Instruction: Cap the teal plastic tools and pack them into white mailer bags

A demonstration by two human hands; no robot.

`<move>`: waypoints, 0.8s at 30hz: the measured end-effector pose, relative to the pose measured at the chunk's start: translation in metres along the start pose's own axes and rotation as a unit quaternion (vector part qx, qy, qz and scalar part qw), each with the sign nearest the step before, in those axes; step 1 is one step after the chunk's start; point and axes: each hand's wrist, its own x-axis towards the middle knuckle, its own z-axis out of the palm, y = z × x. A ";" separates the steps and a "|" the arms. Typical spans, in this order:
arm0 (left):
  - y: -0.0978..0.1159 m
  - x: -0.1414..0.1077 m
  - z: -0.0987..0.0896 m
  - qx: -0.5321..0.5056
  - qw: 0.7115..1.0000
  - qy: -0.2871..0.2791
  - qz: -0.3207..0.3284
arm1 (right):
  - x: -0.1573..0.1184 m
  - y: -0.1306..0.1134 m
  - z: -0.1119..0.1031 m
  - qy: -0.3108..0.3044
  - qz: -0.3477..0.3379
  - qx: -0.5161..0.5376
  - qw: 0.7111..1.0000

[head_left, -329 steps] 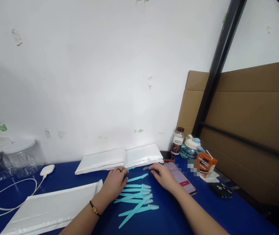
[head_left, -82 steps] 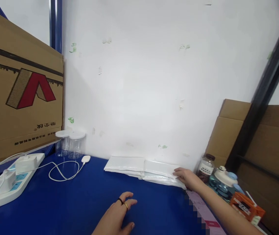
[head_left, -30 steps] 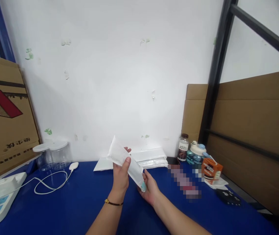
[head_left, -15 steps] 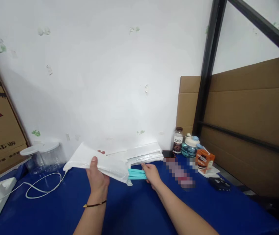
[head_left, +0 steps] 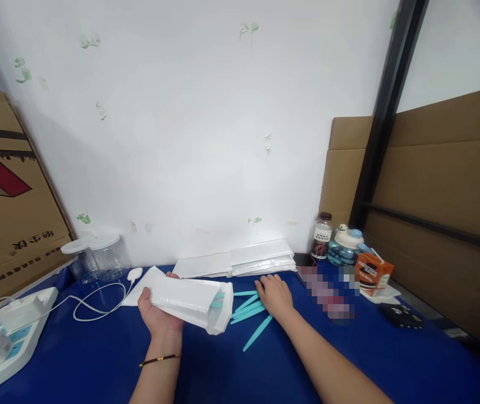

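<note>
My left hand point(head_left: 159, 311) is closed around a white padded envelope point(head_left: 184, 297), thumb on top and fingers underneath. The envelope's open mouth faces right, and a bit of teal shows inside it. Several slim teal sticks point(head_left: 248, 310) lie fanned out on the blue table just right of that mouth. Over their right ends, my right hand point(head_left: 275, 296) rests palm down with its fingers curled on them; the fingertips are partly hidden.
White envelopes point(head_left: 263, 258) are stacked against the wall. A brown-capped bottle point(head_left: 321, 235), a teal jug point(head_left: 344, 247), an orange carton point(head_left: 373, 274) and a black object point(head_left: 400, 315) stand right. Clear containers point(head_left: 107, 258), a white cable point(head_left: 82, 318) and a power strip point(head_left: 33, 331) are left.
My right hand has brought the teal sticks out of the envelope and down onto the table, where they have spread. The envelope's mouth has turned towards me. The view has shifted left.
</note>
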 end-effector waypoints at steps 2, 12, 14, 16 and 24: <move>-0.004 -0.002 0.000 -0.005 1.000 0.010 -0.023 | 0.001 0.001 -0.004 0.021 -0.001 0.025 0.999; -0.028 -0.016 0.007 0.052 0.995 0.076 0.032 | -0.024 -0.044 -0.040 0.058 -0.189 0.321 0.926; -0.031 -0.020 0.010 0.054 0.994 0.082 0.039 | -0.028 -0.053 -0.035 0.048 -0.161 0.313 0.935; -0.032 -0.024 0.014 0.056 0.994 0.083 0.041 | -0.028 -0.058 -0.028 0.031 -0.112 0.328 0.938; -0.035 -0.028 0.016 0.057 0.995 0.066 0.054 | -0.028 -0.063 -0.013 -0.052 -0.021 0.425 0.903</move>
